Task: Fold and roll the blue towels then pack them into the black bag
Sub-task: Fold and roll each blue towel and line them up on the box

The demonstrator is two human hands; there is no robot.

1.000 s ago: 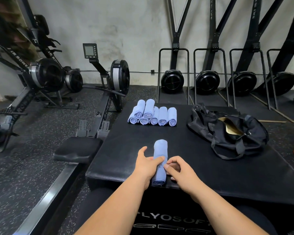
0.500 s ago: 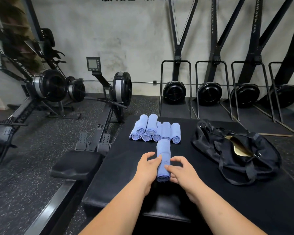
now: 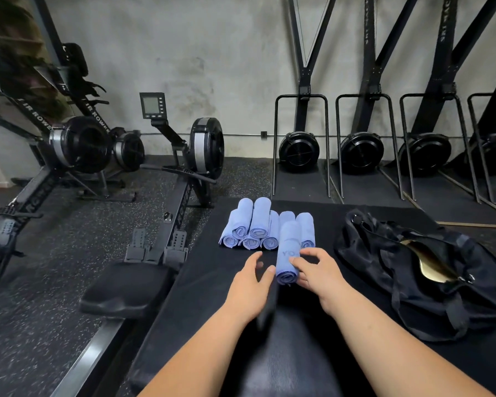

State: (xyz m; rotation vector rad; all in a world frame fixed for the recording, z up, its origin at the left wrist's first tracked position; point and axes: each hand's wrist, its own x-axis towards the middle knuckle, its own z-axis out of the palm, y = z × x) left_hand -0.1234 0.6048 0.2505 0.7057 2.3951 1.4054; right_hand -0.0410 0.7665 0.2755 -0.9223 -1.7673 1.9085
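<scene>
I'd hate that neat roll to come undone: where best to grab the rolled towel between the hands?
Grip the rolled towel around its middle, coming down from above with fingers on one long side and thumb on the other. It lies as a cylinder pointing away, spiral end towards the person, so squeezing across the middle should keep the layers wound.

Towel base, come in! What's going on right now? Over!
Left hand open, beside rolled towel; right hand holds it. Finished rolls stacked just behind. Black bag open, path clear.
</scene>
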